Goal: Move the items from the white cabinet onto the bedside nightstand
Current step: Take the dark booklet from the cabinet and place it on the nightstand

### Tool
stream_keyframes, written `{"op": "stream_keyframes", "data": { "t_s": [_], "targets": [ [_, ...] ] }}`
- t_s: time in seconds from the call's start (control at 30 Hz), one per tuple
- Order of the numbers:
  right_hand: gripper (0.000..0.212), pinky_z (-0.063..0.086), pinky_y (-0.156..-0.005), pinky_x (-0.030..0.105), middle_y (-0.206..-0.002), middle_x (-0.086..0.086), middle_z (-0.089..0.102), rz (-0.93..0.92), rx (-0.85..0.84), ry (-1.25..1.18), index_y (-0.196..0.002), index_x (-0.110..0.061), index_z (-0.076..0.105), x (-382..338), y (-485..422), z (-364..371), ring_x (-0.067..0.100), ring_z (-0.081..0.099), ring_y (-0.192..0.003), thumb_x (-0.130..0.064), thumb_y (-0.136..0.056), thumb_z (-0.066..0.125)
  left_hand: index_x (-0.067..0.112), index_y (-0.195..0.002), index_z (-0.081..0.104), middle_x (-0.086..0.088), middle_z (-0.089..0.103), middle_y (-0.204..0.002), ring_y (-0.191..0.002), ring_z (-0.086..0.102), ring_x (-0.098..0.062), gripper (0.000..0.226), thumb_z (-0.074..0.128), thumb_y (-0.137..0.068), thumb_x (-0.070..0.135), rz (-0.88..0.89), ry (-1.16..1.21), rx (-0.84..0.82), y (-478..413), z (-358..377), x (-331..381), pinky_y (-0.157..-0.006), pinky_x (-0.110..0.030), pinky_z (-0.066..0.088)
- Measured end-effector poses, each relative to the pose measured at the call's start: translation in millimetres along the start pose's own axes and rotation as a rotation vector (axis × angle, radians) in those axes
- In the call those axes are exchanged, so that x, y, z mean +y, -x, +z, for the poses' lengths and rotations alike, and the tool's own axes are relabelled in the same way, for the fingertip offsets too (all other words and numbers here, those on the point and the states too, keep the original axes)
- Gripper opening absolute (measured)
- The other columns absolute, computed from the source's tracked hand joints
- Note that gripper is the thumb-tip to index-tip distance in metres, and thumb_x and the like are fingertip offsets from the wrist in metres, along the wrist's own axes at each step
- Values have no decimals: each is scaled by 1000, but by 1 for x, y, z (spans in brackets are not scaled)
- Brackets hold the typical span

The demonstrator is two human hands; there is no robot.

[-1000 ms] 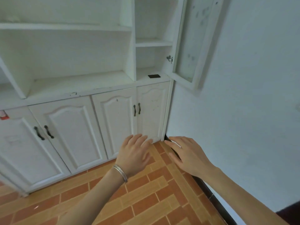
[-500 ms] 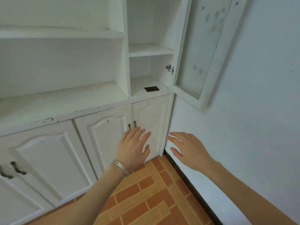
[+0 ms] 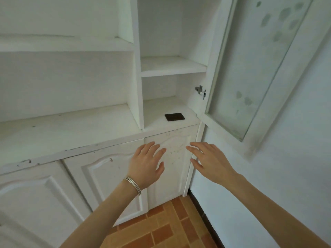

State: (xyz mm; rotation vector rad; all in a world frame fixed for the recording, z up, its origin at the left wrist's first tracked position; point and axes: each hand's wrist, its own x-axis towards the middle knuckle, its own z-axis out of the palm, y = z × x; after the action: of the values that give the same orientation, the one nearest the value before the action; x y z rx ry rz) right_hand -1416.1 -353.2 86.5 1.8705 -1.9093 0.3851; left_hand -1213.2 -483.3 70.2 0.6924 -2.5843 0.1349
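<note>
A small flat dark rectangular item point(image 3: 174, 117) lies near the front edge of the lowest shelf in the right compartment of the white cabinet point(image 3: 100, 138). My left hand point(image 3: 146, 163), with a silver bangle at the wrist, hovers in front of the lower cabinet door, fingers straight and spread. Beside it, my right hand point(image 3: 208, 161) is also held out with fingers extended. Both hands are below the dark item, hold nothing, and are apart from it. The nightstand is not in view.
The cabinet's glass door point(image 3: 258, 68) stands swung open on the right, above my right hand. A white wall point(image 3: 286, 176) runs along the right. Closed lower doors point(image 3: 105, 178) line the bottom. Orange brick-pattern floor tiles point(image 3: 161, 230) lie below.
The view has closed in on the cabinet's right compartment and tilted up. Both hands have risen from near the floor towards the lower door, staying open.
</note>
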Motion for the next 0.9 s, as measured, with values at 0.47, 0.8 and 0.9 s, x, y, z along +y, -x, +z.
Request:
{"op": "stream_keyframes", "data": {
  "t_s": [0.47,0.8,0.9],
  "targets": [
    [46,54,-76,36,-111,6,67,-47,-12,-7,-110,-13,67,122,-100,122,21,66,-94,-25,-67,82,18,-114,66,-6,66,-114,-110,60,-27,48,37,-81,40,-28,-18,-104,-142,107,-53,-92,-44,46],
    [42,52,-86,40,-123,3,61,113,-122,-31,-121,-17,60,191,-162,202,21,61,-106,-33,-83,65,15,-110,68,-9,67,-110,-101,64,-26,49,39,-82,43,46,31,-104,-251,182,-112,-85,-41,52],
    [45,54,-78,36,-113,3,66,120,-125,-18,-112,-15,66,202,-169,219,19,66,-96,-29,-71,79,15,-107,70,-11,68,-106,-96,65,-27,50,39,-80,45,40,44,-162,-277,206,-124,-81,-40,53]
  ]
}}
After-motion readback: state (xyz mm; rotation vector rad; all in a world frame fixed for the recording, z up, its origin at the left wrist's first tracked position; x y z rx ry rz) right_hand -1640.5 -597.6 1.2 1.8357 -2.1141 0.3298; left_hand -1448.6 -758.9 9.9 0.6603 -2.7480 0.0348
